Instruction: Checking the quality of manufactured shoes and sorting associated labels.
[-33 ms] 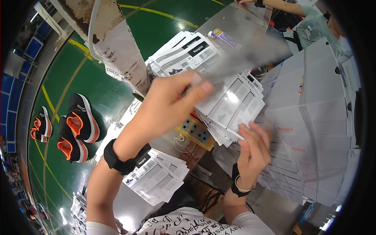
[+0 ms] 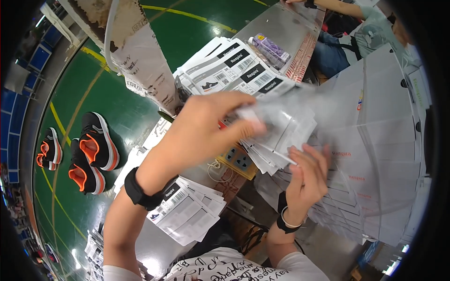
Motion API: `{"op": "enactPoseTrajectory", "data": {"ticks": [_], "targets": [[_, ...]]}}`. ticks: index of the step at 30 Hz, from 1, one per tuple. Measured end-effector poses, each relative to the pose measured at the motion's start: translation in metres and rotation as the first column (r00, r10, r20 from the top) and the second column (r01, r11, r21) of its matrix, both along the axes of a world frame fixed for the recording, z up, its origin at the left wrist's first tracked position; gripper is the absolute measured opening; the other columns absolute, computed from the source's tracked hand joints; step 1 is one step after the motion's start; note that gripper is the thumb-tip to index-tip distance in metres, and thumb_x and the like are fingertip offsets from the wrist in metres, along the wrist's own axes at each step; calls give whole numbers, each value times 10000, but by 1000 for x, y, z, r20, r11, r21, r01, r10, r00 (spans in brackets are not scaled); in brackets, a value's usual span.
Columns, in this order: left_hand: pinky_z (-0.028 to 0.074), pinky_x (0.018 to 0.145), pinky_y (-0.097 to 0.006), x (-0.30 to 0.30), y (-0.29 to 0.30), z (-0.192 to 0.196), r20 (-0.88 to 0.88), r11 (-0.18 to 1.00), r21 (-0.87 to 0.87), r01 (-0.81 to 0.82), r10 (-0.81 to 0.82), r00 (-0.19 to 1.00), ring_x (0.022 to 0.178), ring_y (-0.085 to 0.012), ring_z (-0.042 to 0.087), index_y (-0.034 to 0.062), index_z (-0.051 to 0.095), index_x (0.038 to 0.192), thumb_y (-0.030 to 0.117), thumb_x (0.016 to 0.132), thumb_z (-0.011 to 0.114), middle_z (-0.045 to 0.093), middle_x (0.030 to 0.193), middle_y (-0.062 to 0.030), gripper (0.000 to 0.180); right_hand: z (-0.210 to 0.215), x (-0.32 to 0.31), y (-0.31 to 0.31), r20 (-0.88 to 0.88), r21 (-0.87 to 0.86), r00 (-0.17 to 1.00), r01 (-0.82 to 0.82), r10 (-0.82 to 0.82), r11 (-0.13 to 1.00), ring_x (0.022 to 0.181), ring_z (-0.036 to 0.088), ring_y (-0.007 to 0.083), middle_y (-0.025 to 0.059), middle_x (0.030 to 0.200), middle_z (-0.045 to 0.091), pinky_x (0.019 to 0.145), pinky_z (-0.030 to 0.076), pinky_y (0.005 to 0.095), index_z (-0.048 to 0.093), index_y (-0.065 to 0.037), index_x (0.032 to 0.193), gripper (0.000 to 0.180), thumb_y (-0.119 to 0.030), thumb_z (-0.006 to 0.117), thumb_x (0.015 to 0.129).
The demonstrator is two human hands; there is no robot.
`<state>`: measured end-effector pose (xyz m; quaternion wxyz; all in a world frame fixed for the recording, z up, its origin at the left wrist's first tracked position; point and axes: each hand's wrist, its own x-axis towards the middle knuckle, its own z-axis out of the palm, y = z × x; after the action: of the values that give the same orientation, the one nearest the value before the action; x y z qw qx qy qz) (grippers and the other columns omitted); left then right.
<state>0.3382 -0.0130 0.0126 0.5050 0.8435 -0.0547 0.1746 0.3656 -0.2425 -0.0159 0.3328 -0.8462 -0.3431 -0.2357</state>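
My left hand (image 2: 211, 126), wearing a black wristband, reaches across the stack with thumb and fingers pinched on a clear plastic film (image 2: 286, 105). The film is smeared by motion; whether it is a bag or a flat sheet I cannot tell. Beneath it lies a fanned stack of white printed paper sheets (image 2: 253, 72) with black labels, barcodes and small shoe pictures. At the stack's near right corner is my right hand (image 2: 307, 180), its fingers half curled and apart, the fingertips close to the paper edge.
Nearer me lies another pile of printed sheets (image 2: 187, 210). A yellow power strip (image 2: 236, 157) sits beside the stack. Grey boxes (image 2: 365, 140) rise at right. Black-and-orange shoes (image 2: 96, 150) stand at left. A purple package (image 2: 272, 49) lies behind; another person's arm (image 2: 340, 7) shows beyond.
The plastic film has swung down toward me, uncovering the purple package and more sheets. My left hand has shifted slightly right, and my right hand has moved a little right.
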Motion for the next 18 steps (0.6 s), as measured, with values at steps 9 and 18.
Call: {"op": "enactPoseTrajectory", "data": {"ticks": [9, 18], "targets": [[437, 502, -311, 1, -3, 0, -21, 965, 182, -188, 195, 981, 519, -227, 537, -14, 586, 869, 189, 804, 660, 580, 667, -121, 225, 4, 1, 3, 104, 430, 977, 123, -184, 895, 915, 562, 287, 141, 1037, 608, 922, 413, 478, 593, 18, 948, 172, -92, 590, 815], [315, 428, -273, -2, 10, -1, -366, 886, -158, -435, 357, 859, 477, -76, 366, -30, 519, 684, 299, 914, 549, 420, 497, -13, 402, -11, -8, 2, -228, -100, 972, -77, 53, 992, 1163, 477, 319, 66, 1119, 623, 1000, 307, 477, 656, -81, 1008, 389, -228, 767, 665]]}}
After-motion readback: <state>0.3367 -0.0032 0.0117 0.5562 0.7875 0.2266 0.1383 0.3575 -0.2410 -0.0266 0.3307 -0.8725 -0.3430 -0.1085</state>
